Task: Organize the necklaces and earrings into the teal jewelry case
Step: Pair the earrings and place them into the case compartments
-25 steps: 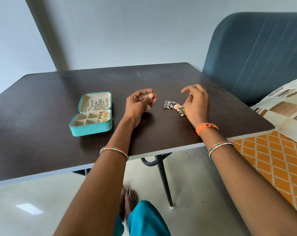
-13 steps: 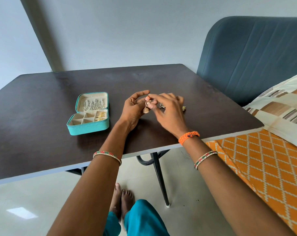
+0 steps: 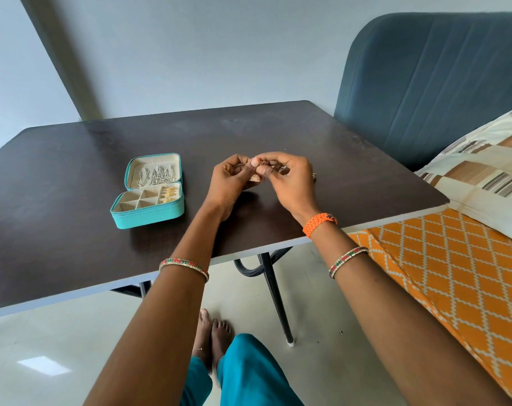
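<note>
Both hands, left [image 3: 229, 183] and right [image 3: 288, 178], pinch 1 gold earring [image 3: 255, 177] above the table [image 3: 351, 183], seemingly fastening it before the case [image 3: 149, 212].

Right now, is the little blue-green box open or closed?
Open. The teal jewelry case has its lid folded back, showing silver chains in the lid and gold earrings in its compartments.

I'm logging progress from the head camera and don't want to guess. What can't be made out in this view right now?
- Earring: only its gold dome shows; the fingers of both hands cover its top, head view.
- Loose jewelry on the table: mostly hidden behind the right hand.
- Jewelry case: silver pieces in the lid too small to count.
- Left hand: palm faces away.
</note>
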